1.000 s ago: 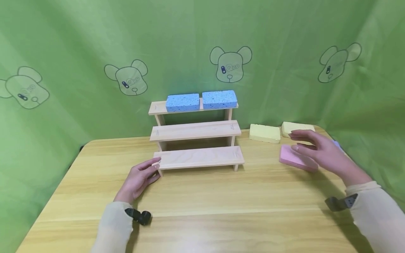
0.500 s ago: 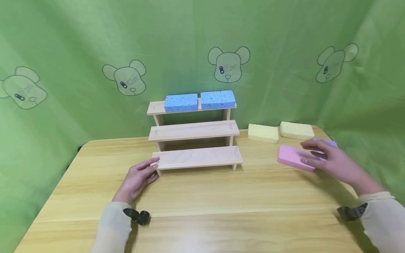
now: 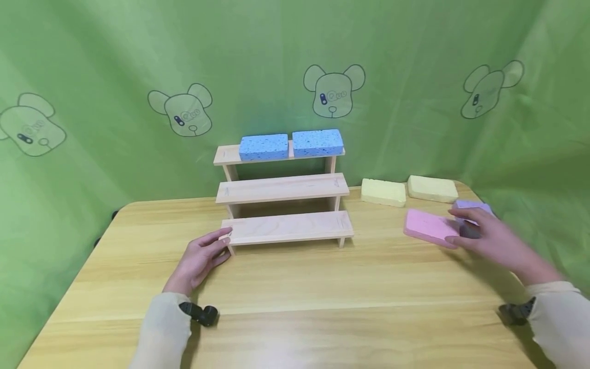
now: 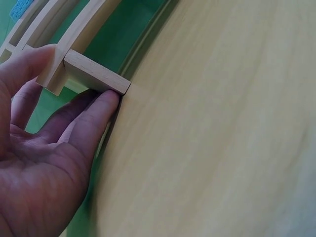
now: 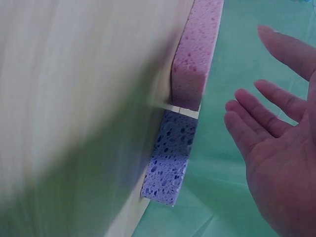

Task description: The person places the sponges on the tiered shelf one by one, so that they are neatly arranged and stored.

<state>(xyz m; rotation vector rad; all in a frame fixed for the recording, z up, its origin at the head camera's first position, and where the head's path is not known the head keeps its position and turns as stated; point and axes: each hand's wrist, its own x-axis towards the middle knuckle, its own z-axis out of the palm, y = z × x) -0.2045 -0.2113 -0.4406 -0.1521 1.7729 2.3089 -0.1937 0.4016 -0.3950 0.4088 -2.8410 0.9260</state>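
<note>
A three-step wooden shelf rack (image 3: pixel 286 228) stands on the table, two speckled blue sponges (image 3: pixel 264 147) lying side by side on its top step. My left hand (image 3: pixel 203 262) holds the left end of the lowest step; in the left wrist view, its thumb lies on the board and fingertips touch the leg (image 4: pixel 96 71). At the right, my right hand (image 3: pixel 498 243) hovers over the right end of a pink sponge (image 3: pixel 428 225), fingers loosely extended. A purple sponge (image 3: pixel 472 206) lies behind, partly covered by that hand. In the right wrist view the hand is apart from both sponges.
Two pale yellow sponges (image 3: pixel 383 192) lie along the table's back edge, right of the rack. Behind the wooden table (image 3: pixel 295 292) hangs a green curtain (image 3: pixel 258 66) with bear-head prints. The table's right edge runs close to the purple sponge.
My right hand has moved right and a little down from above the pink and yellow sponges, uncovering more of the pink and purple ones. The left hand keeps its hold on the rack.
</note>
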